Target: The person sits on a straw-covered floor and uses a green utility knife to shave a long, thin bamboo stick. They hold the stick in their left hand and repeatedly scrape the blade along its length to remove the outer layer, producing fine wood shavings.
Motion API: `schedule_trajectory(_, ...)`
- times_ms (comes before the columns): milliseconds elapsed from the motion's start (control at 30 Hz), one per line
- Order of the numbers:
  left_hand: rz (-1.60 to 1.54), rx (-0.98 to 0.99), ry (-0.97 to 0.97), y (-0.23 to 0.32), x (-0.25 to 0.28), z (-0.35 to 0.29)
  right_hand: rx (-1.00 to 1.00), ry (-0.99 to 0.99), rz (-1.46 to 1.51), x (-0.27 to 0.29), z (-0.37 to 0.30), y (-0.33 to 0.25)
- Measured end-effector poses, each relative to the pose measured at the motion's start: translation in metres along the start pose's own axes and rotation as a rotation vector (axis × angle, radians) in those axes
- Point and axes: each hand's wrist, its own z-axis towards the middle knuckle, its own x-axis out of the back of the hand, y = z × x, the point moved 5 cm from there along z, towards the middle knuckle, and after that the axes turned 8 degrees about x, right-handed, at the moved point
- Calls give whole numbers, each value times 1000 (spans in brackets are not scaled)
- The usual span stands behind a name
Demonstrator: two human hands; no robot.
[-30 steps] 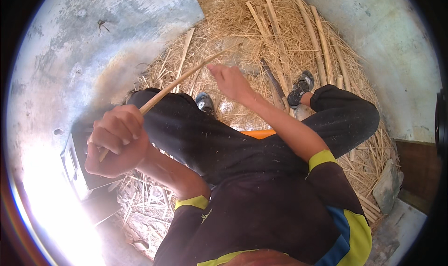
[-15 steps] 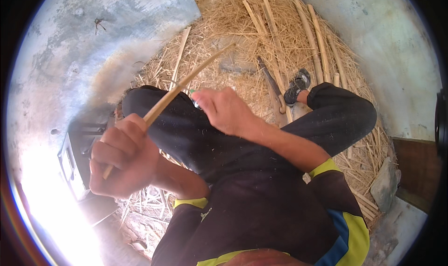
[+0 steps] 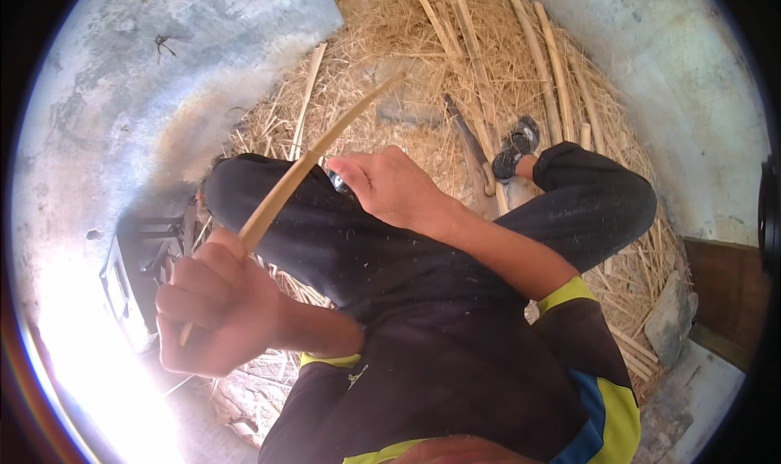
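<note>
My left hand (image 3: 218, 305) is closed in a fist round the lower part of a long, slightly curved bamboo strip (image 3: 285, 189). A short end of the strip pokes out below the fist, and the rest slants up and away to the right. Beside the strip's middle, my right hand (image 3: 397, 189) is closed, thumb toward the strip, on something mostly hidden. A thin dark edge reaches from it across the strip, and a small dark-and-pale piece shows under the thumb. What this thing is I cannot make out.
My crossed legs in dark trousers (image 3: 390, 260) lie below the hands. Straw-like shavings (image 3: 390, 24) cover the floor. Several long strips and poles (image 3: 553, 73) lie at the far right, near a dark hooked tool (image 3: 472, 142). A stone (image 3: 671, 321) sits by the right wall.
My left fist has dropped slightly, and the bamboo strip has turned so more of its flat face shows. My right hand has shifted slightly up and left along it.
</note>
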Motion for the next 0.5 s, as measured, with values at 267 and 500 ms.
schedule_trajectory(267, 15, -23, -117, 17, -6, -4, -543, -297, -183, 5, -31, 91)
schedule_trajectory(500, 72, -47, -115, 18, -4, 5, -105, -45, -81, -12, -6, 59)
